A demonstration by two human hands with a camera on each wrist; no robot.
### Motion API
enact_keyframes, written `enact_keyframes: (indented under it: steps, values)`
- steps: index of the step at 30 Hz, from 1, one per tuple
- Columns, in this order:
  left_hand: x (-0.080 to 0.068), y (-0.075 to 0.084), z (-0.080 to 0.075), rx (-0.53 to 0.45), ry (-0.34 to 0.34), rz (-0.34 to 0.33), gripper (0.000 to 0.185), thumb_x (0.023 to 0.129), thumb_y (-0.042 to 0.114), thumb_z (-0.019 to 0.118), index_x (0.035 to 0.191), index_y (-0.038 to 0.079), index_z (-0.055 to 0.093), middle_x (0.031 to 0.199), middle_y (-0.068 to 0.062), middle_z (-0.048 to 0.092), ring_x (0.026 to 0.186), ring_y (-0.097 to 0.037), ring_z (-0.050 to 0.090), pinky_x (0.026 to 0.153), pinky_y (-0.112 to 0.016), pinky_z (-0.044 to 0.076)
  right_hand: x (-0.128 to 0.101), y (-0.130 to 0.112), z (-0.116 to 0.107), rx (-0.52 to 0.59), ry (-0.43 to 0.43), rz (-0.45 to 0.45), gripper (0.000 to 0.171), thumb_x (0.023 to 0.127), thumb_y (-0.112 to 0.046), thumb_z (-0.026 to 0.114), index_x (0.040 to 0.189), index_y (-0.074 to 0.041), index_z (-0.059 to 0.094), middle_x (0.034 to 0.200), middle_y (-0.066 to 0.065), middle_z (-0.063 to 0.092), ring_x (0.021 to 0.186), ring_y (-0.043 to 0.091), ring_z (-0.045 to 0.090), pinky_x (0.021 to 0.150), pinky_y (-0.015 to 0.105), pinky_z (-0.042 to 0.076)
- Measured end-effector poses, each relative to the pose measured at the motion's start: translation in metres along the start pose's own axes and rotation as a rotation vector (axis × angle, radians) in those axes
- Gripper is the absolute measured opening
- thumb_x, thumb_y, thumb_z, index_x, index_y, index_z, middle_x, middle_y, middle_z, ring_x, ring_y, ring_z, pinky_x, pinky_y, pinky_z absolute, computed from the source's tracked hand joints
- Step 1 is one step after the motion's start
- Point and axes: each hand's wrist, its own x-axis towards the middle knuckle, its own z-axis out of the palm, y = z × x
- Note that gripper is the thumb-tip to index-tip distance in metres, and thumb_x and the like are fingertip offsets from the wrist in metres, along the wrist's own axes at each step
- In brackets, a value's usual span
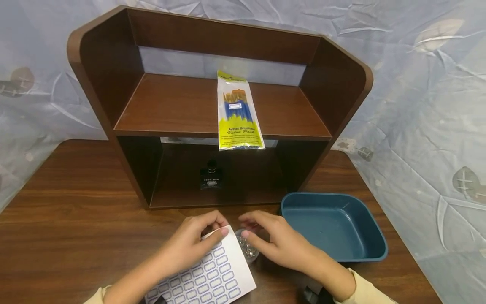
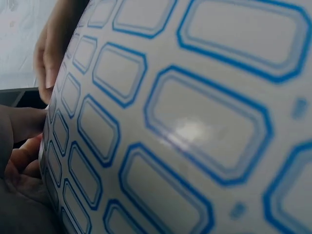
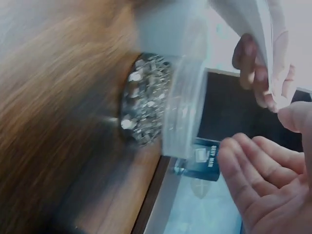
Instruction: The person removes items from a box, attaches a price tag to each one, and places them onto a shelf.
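Wooden table (image 1: 76, 219), lower centre of frame: both hands at work.
I noted left hand (image 1: 193, 242) pinching the label sheet (image 1: 212, 274) clear; right hand (image 1: 277, 240), fingers relaxed, empty, above the small clear container (image 1: 248, 249).

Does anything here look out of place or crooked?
Yes: the yellow packet of artist brushes on the brown wooden shelf unit's upper shelf lies with its lower end hanging past the front edge. Nothing looks spilled; the small clear pot of silvery bits stands upright by the hands.
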Motion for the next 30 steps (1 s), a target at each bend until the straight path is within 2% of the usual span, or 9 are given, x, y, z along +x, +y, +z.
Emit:
enact_keyframes:
  steps: [3,7,12,20,26,30]
  values:
    - [0.002,0.004,0.003,-0.018,0.04,0.012,0.005,0.096,0.025,0.06,0.094,0.021,0.063,0.076,0.01,0.063,0.063,-0.001,0.052,0.056,-0.019,0.047,0.001,-0.002,0.001,0.122,0.027,-0.035,0.023,0.098,-0.028,0.057,0.118,-0.016,0.061,0.108,-0.003,0.07,0.091,0.002,0.066,0.078,0.023,0.057]
    - [0.005,0.011,0.006,-0.056,0.074,0.032,0.004,0.096,0.021,0.061,0.094,0.019,0.064,0.076,0.008,0.065,0.061,-0.001,0.053,0.053,-0.02,0.049,0.001,-0.005,0.001,0.27,0.002,-0.008,0.013,0.097,-0.024,0.059,0.106,-0.016,0.065,0.092,-0.002,0.071,0.08,0.002,0.064,0.067,0.023,0.058]
    - [0.007,0.016,0.008,-0.084,0.085,0.038,0.005,0.096,0.02,0.061,0.095,0.017,0.064,0.075,0.007,0.066,0.059,-0.001,0.053,0.051,-0.021,0.048,-0.002,-0.006,0.0,0.354,0.018,0.014,0.009,0.096,-0.019,0.06,0.098,-0.012,0.067,0.083,0.005,0.069,0.071,0.006,0.062,0.06,0.025,0.057]
    - [0.007,0.017,0.008,-0.097,0.093,0.06,0.007,0.094,0.02,0.063,0.095,0.014,0.065,0.075,0.004,0.065,0.06,0.0,0.052,0.052,-0.021,0.049,-0.002,-0.006,-0.004,0.387,0.059,0.031,0.008,0.096,-0.016,0.06,0.094,-0.011,0.067,0.082,0.007,0.069,0.069,0.004,0.06,0.057,0.024,0.055]
    - [0.006,0.019,0.006,-0.149,0.04,-0.036,0.01,0.095,0.026,0.062,0.095,0.016,0.065,0.077,0.002,0.068,0.058,-0.003,0.057,0.05,-0.024,0.052,-0.003,-0.004,-0.008,0.391,0.121,0.082,0.008,0.096,-0.016,0.06,0.095,-0.011,0.066,0.085,0.009,0.069,0.066,0.004,0.061,0.054,0.027,0.055]
    - [0.006,0.019,0.006,-0.18,0.017,-0.071,0.012,0.096,0.026,0.061,0.094,0.015,0.065,0.079,-0.001,0.069,0.059,-0.005,0.06,0.05,-0.027,0.054,-0.005,-0.002,-0.011,0.364,0.174,0.092,0.008,0.096,-0.015,0.06,0.094,-0.012,0.066,0.086,0.008,0.069,0.063,0.004,0.059,0.052,0.026,0.052]
